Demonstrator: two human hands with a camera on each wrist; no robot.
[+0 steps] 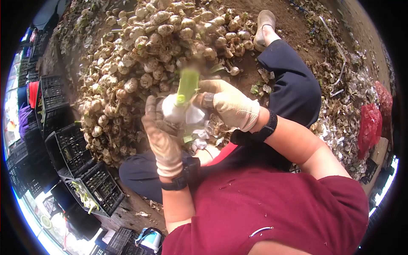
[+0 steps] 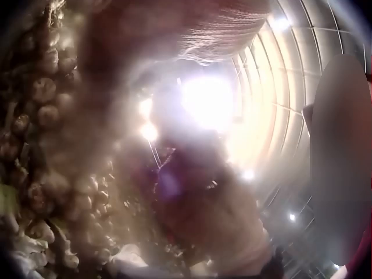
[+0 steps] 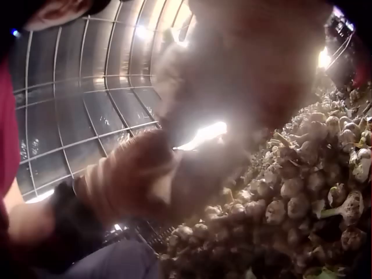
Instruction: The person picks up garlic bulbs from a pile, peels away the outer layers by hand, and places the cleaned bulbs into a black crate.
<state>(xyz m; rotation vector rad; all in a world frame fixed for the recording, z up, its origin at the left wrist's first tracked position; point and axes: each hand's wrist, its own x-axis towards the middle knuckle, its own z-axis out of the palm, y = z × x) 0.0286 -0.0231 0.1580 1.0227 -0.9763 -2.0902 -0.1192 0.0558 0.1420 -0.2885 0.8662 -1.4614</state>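
Note:
A white garlic bulb [image 1: 171, 110] with a thick green stalk [image 1: 188, 83] is held between both gloved hands, over the person's lap. My left hand [image 1: 162, 142] holds the bulb from its left side, fingers partly behind it. On the other side, my right hand [image 1: 233, 104] has its fingers bent in at the base of the stalk, a dark band around one finger. A loose white flap of skin [image 1: 195, 114] hangs beneath those fingers. Both wrist views are blurred and glaring; the right one shows the left glove [image 3: 131, 174] beside the right hand's blurred shape.
A large heap of garlic bulbs [image 1: 144, 55] lies ahead and left. Black plastic crates [image 1: 100, 187] stand along the left, one holding cut stalks. Peeled skins [image 1: 340, 123] cover the ground at right, near a red mesh bag [image 1: 369, 127]. The person's bent leg [image 1: 293, 76] extends forward.

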